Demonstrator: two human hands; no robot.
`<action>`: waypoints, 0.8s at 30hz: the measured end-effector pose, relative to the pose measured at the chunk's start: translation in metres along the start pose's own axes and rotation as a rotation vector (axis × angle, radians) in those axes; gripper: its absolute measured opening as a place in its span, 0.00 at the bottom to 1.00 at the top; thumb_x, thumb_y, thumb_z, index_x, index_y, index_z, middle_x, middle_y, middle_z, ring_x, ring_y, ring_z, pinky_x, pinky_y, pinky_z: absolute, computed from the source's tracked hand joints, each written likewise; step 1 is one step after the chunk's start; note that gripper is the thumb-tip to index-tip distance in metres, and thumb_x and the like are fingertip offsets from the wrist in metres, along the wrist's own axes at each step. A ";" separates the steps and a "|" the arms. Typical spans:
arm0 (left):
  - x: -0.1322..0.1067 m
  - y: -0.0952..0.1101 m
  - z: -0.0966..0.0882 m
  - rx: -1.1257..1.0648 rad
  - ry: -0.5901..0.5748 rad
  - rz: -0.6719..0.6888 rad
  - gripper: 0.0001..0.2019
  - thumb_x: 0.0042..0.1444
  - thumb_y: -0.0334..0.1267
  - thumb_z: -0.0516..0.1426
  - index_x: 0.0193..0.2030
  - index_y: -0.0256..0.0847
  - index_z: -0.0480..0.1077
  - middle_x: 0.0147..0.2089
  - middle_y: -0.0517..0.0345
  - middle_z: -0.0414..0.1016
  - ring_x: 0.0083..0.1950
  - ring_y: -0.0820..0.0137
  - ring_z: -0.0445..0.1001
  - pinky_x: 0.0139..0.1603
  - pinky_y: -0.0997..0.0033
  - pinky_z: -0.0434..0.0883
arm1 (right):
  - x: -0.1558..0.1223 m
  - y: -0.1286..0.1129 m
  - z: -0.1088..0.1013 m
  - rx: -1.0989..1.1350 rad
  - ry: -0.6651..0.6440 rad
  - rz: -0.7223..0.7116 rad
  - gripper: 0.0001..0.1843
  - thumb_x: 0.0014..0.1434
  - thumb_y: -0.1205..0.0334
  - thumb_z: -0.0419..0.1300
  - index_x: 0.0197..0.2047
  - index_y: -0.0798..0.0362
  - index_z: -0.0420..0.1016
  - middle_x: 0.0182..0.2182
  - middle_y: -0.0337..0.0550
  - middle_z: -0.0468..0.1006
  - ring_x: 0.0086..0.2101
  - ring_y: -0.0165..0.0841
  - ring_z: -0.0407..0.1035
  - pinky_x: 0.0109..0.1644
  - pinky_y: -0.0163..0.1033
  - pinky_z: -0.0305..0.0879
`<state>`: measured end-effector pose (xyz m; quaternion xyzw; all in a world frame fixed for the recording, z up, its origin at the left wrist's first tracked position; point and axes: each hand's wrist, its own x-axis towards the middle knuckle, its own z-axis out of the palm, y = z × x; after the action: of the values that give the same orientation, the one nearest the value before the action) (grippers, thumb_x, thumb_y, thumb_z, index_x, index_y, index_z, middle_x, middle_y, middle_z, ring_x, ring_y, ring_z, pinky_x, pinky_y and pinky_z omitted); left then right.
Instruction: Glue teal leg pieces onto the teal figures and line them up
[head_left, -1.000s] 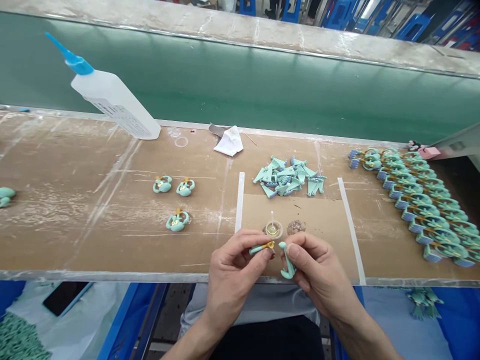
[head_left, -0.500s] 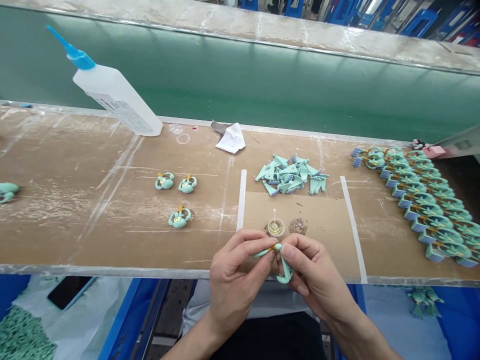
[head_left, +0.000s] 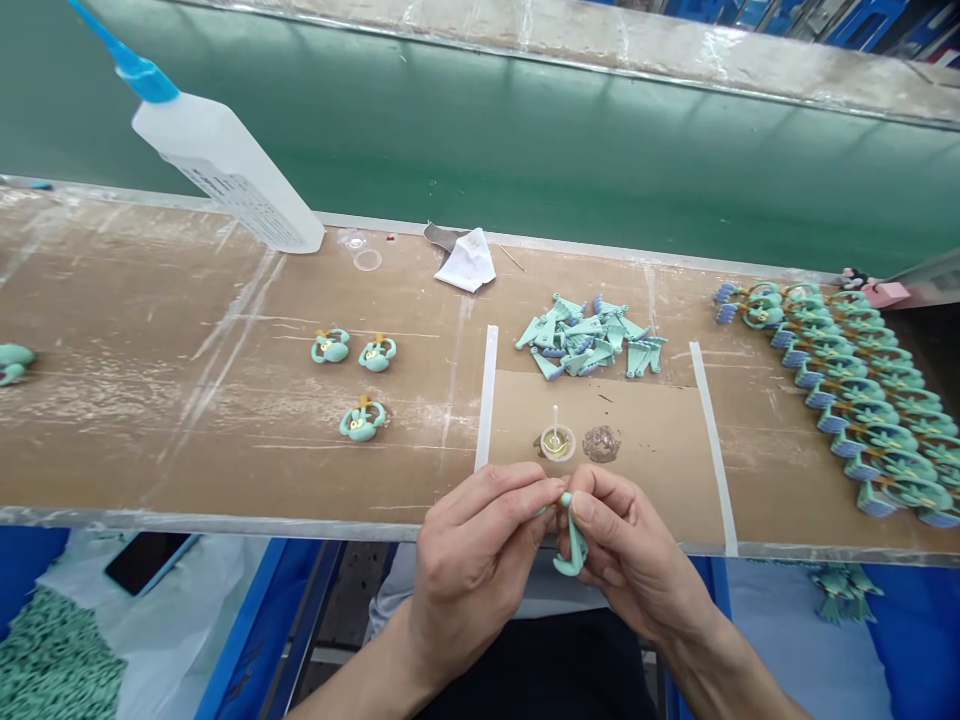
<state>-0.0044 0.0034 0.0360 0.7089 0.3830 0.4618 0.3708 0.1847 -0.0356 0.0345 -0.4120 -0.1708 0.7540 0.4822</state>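
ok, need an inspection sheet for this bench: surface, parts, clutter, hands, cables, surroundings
Surface: brown worktop, scuffed; white tape strips.
Parts: parts pile; three loose teal figures left of it; figure rows at right.
Clutter: crumpled white paper; white bottle at back; small cup with stick.
Left hand: fingers on a mostly hidden teal part.
Right hand: fingers pinch a teal piece.
Cables: nothing seen.
Surroundings: green panel behind; phone lower left.

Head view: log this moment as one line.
Left hand: holding mostly hidden piece at upper end of teal part; right hand: pinching teal part; cup: beyond hands, stick standing in it; teal-piece pile: beyond cup
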 end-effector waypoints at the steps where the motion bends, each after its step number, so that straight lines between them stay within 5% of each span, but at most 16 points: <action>1: 0.000 0.000 0.000 0.006 -0.006 -0.002 0.19 0.73 0.23 0.69 0.60 0.51 0.92 0.53 0.52 0.95 0.49 0.59 0.94 0.53 0.63 0.88 | 0.000 0.000 -0.001 0.001 0.002 0.006 0.31 0.68 0.40 0.83 0.33 0.51 0.72 0.19 0.27 0.65 0.19 0.19 0.42 0.25 0.30 0.48; 7: 0.004 -0.004 -0.003 -0.081 -0.026 -0.073 0.15 0.72 0.25 0.70 0.56 0.49 0.92 0.51 0.51 0.94 0.48 0.62 0.92 0.50 0.66 0.86 | 0.001 0.002 -0.001 -0.059 0.051 -0.003 0.29 0.68 0.39 0.84 0.38 0.49 0.75 0.21 0.26 0.67 0.19 0.21 0.46 0.26 0.31 0.52; 14: 0.006 -0.007 0.004 -0.457 0.030 -0.479 0.01 0.67 0.37 0.74 0.44 0.45 0.90 0.46 0.51 0.86 0.48 0.62 0.83 0.48 0.68 0.80 | -0.016 0.002 0.008 -0.312 0.126 -0.113 0.20 0.76 0.42 0.79 0.46 0.49 0.82 0.31 0.35 0.79 0.24 0.26 0.68 0.31 0.35 0.66; 20: 0.008 -0.007 0.013 -1.235 0.017 -0.894 0.13 0.61 0.47 0.75 0.39 0.40 0.83 0.41 0.57 0.76 0.35 0.67 0.77 0.37 0.66 0.78 | -0.020 -0.008 0.015 -0.627 0.190 -0.409 0.08 0.83 0.51 0.71 0.53 0.45 0.88 0.38 0.42 0.87 0.36 0.37 0.82 0.42 0.42 0.77; 24: 0.011 -0.005 0.013 -1.507 -0.004 -1.016 0.14 0.58 0.46 0.74 0.37 0.40 0.78 0.38 0.59 0.73 0.32 0.68 0.76 0.33 0.68 0.77 | -0.017 -0.007 0.017 -0.753 0.160 -0.581 0.07 0.83 0.61 0.69 0.59 0.42 0.87 0.45 0.43 0.87 0.37 0.38 0.83 0.46 0.47 0.80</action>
<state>0.0098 0.0127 0.0320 0.0253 0.2454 0.3700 0.8957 0.1790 -0.0449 0.0574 -0.5500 -0.5022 0.4397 0.5020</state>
